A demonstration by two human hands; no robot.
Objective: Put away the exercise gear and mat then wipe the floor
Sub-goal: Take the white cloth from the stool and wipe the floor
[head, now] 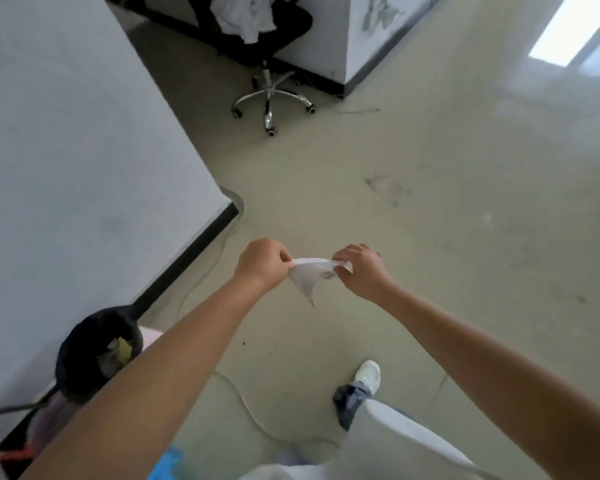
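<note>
— What sits nearest?

— At six o'clock, a white sneaker (368, 375) below a rolled blue trouser cuff; at eight o'clock a black-lined waste bin (97, 355) stands against the white wall (84, 150), with a thin pale cable (243, 403) looping over the floor beside it.

— And the hands?

— Held out at centre, above the pale grey-green floor (430, 237). The left hand (262, 261) and the right hand (361, 268) each pinch one end of a thin white crumpled wipe (310, 271), fingers curled tight on it — it stretches between them, one corner hanging down.

— Farther off?

— At twelve o'clock, a black swivel office chair with a chrome star base (271, 98), white cloth (246, 15) heaped on its seat.
</note>
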